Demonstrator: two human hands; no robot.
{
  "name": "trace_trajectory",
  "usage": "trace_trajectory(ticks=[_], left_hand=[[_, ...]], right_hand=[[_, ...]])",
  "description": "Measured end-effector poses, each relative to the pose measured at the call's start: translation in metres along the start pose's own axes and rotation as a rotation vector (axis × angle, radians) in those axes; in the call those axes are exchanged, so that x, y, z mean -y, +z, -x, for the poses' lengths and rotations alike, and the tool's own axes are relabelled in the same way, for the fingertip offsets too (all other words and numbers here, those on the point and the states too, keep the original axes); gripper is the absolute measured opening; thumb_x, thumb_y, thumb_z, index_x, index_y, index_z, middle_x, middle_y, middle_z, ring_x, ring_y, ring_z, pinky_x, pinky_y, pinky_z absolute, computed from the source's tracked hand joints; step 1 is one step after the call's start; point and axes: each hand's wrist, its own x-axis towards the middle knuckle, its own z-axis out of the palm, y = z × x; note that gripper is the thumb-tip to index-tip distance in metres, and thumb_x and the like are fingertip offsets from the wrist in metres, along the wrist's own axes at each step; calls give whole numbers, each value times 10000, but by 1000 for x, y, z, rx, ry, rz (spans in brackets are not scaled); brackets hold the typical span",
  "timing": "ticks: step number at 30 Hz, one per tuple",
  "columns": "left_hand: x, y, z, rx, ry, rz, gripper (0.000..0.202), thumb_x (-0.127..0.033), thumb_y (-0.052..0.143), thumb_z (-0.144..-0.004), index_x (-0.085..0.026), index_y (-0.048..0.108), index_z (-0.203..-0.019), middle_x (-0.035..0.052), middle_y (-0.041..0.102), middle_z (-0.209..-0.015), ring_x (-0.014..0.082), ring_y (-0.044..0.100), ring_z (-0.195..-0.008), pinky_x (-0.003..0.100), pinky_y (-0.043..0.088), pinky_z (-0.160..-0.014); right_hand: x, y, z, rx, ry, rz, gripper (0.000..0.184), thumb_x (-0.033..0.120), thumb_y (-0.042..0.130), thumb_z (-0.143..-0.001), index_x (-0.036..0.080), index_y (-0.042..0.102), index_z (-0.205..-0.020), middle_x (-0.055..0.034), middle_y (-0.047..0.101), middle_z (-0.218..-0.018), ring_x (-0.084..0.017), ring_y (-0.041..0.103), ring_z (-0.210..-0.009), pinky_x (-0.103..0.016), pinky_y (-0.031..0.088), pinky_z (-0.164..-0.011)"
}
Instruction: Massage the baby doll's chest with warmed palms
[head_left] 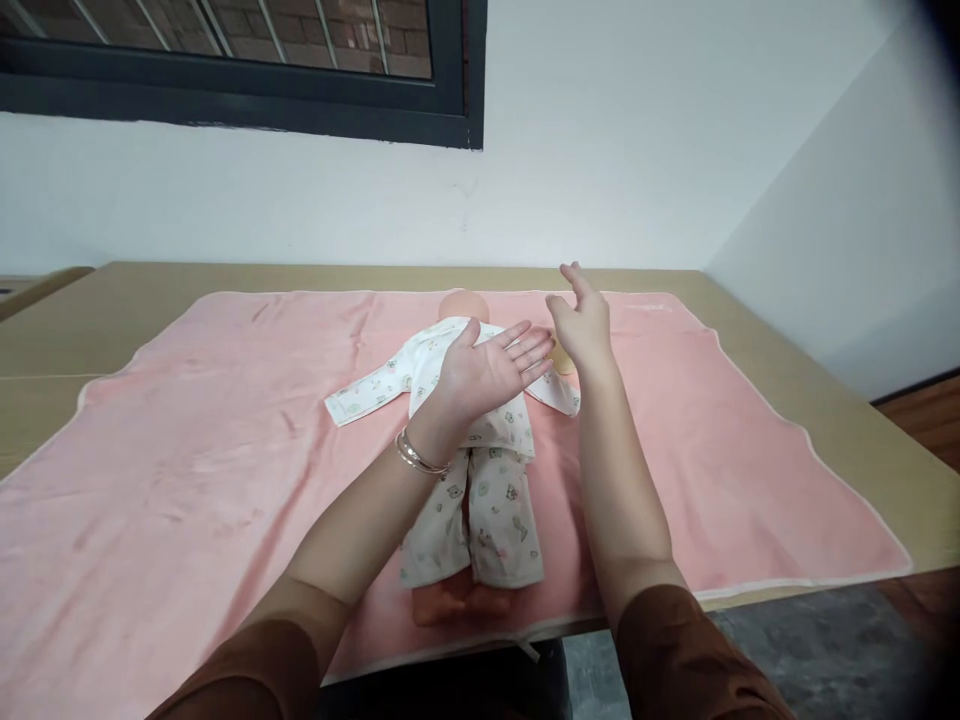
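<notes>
Doll (499, 510) in a pale printed top and matching trousers is lying on its back in the middle of a pink blanket (225, 420). Its head is pointing toward the far wall and its bare feet are pointing toward the near edge. One of its sleeves is stretching out flat to the side, and the other is lying under the person's arms. The left hand (487, 368) is hovering over the chest of the doll, turned palm up with the fingers spread flat and fully open, gripping nothing. Whether the back of it is touching the cloth cannot be told. Thin bangles (420, 455) are sitting on that wrist. The right hand (581, 325) is hanging just beside it, a little farther out, over the doll's far-side sleeve. Its fingers are extended, its thumb is standing apart, and it too is open and holding nothing. The fingertips of the left hand are nearly reaching the right wrist. Both forearms are coming out of brown sleeves (690, 650) at the bottom of the view. The blanket is covering most of a light wooden bench (112, 300), which is standing against a white wall (637, 150). A dark-framed window (247, 60) is showing high in the wall, and grey floor (825, 650) is showing below the near edge of the bench.
</notes>
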Motion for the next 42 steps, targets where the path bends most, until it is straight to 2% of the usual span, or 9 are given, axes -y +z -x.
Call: trace_trajectory(ticks=[5, 9, 14, 18, 25, 32, 36, 39, 42], left_hand=[[6, 7, -39, -80, -5, 75, 626, -565, 312, -1107, -170, 590, -1506, 217, 756, -1310, 316, 795, -1101, 469, 654, -929], [11, 21, -61, -73, -16, 79, 614, -564, 289, -1122, -146, 644, -1398, 177, 797, -1124, 287, 805, -952, 413, 651, -878], [15, 27, -78, 42, -39, 148, 664, -613, 254, -1115, -161, 678, -1355, 179, 789, -1206, 314, 805, -1039, 459, 623, -983], [16, 21, -79, 29, -36, 163, 654, -617, 267, -1114, -177, 671, -1381, 171, 786, -1241, 326, 795, -1097, 486, 610, -1027], [15, 6, -41, -59, -34, -24, 573, -501, 325, -1124, -160, 570, -1514, 197, 753, -1351, 298, 772, -1203, 467, 596, -1080], [1, 1, 18, -120, -73, -181, 647, -454, 390, -1074, -210, 425, -1672, 193, 634, -1571, 300, 645, -1446, 487, 481, -1238], [-13, 14, 43, -176, -23, -150, 626, -421, 393, -1068, -186, 473, -1643, 216, 637, -1557, 318, 636, -1458, 484, 497, -1225], [-20, 22, 53, -147, 53, -78, 579, -443, 386, -1082, -215, 535, -1593, 197, 669, -1518, 326, 659, -1429, 504, 512, -1212], [-23, 27, 60, -51, 85, 11, 586, -504, 326, -1116, -215, 557, -1570, 166, 706, -1469, 324, 664, -1422, 506, 507, -1224]], right_hand=[[3, 3, 0, 81, -13, 258, 677, 269, 564, -886, 109, 582, -1544, -191, 377, -1768, -364, 238, -1693, -662, 140, -1373], [3, 3, 2, 102, 23, 452, 635, 250, 506, -925, 9, 582, -1508, -260, 429, -1719, -393, 261, -1675, -655, 168, -1361], [15, 4, 9, 205, -5, 639, 534, 240, 429, -980, -47, 665, -1363, -305, 637, -1514, -408, 351, -1627, -629, 216, -1342], [23, 5, 11, 217, 17, 695, 558, 259, 454, -969, -69, 653, -1374, -310, 648, -1495, -410, 360, -1619, -588, 250, -1334], [20, 5, 12, 209, 38, 734, 612, 334, 486, -984, -81, 633, -1408, -313, 623, -1526, -413, 333, -1628, -563, 247, -1334], [12, 6, 13, 130, 25, 638, 575, 310, 453, -1003, 84, 607, -1509, -219, 593, -1604, -409, 301, -1646, -752, 92, -1314], [35, 8, 21, 44, -69, 400, 553, 303, 365, -1039, 226, 627, -1520, -136, 607, -1610, -342, 454, -1576, -747, 24, -1336], [60, 18, 33, 139, -169, 230, 548, 384, 365, -1077, 294, 586, -1570, -96, 582, -1642, -326, 449, -1589, -714, 34, -1355], [81, 33, 48, 277, -238, 198, 560, 514, 350, -1113, 352, 518, -1621, -53, 461, -1739, -332, 338, -1654, -724, 1, -1351]])
